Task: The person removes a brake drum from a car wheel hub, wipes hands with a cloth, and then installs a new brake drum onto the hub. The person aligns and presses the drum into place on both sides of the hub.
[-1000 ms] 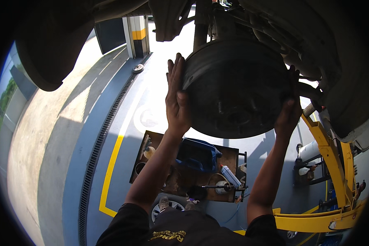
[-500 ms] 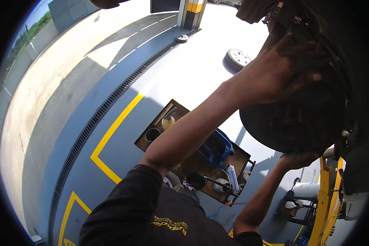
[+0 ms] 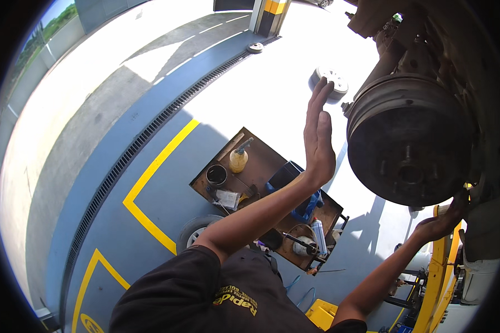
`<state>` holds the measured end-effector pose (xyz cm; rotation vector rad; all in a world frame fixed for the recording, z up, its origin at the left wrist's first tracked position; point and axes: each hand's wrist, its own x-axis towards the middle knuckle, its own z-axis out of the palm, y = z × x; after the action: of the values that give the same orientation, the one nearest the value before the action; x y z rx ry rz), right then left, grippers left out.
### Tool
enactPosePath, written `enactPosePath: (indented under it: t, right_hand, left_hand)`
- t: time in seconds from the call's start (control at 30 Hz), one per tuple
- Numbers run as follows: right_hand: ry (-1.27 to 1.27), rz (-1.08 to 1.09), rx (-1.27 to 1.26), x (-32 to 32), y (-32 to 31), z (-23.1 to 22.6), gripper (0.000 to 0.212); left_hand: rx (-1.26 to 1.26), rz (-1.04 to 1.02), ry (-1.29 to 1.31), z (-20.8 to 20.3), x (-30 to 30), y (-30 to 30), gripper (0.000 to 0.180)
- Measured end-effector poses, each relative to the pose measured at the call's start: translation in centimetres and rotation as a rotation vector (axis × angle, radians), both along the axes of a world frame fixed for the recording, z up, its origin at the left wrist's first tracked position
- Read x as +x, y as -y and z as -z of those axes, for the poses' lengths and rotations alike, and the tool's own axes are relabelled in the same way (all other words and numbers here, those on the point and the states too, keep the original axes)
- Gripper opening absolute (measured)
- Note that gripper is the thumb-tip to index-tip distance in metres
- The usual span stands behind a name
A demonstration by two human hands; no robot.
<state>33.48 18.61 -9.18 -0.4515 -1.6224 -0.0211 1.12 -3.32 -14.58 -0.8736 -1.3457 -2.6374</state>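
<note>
Left hand raised, flattened; right hand lower.

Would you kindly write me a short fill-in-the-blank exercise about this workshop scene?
1. Raised higher in the picture than the right hand, with a visible gap between it and the dark brake drum, is the person's ____.
2. The bent line painted on the blue floor is ____.
3. The rectangular bin on the brown cart is ____.

Missing words: left hand; yellow; blue.
</note>
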Motion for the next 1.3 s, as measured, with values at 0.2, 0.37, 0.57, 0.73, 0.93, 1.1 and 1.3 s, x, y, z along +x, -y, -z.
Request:
enactPosePath:
  t: [0.2,0.37,0.57,0.73,0.93,1.1,1.3]
  right_hand:
    - [-0.156,0.060,-0.496,-4.1,-2.4,-3.2,0.072]
    - [-0.420,-0.070,-0.595,-11.1,4.9,9.6,0.077]
    - [-0.861,-0.216,-0.662,-21.0,9.8,14.4,0.085]
    - [-0.424,0.097,-0.323,-15.5,5.9,13.2,0.079]
    - [-0.082,0.044,-0.269,-4.8,-3.1,0.3,0.070]
    - [0.091,0.154,-0.304,-5.6,-7.1,-5.4,0.068]
    - [-0.069,0.145,-0.306,-7.0,-3.4,0.8,0.067]
  left_hand:
    - [0.033,0.136,-0.285,-2.6,-0.7,-5.0,0.072]
    - [-0.046,0.113,-0.909,-13.4,-3.0,-6.8,0.063]
    - [-0.409,0.030,-1.367,-20.7,2.2,-9.8,0.065]
    - [-0.109,0.078,-1.203,-16.4,-1.6,-7.6,0.070]
    - [-0.092,0.088,-0.460,-0.6,-1.9,-3.7,0.080]
    - [0.072,0.030,0.107,6.5,8.3,-8.2,0.075]
    - [-0.021,0.082,-0.012,4.7,5.3,-6.1,0.072]
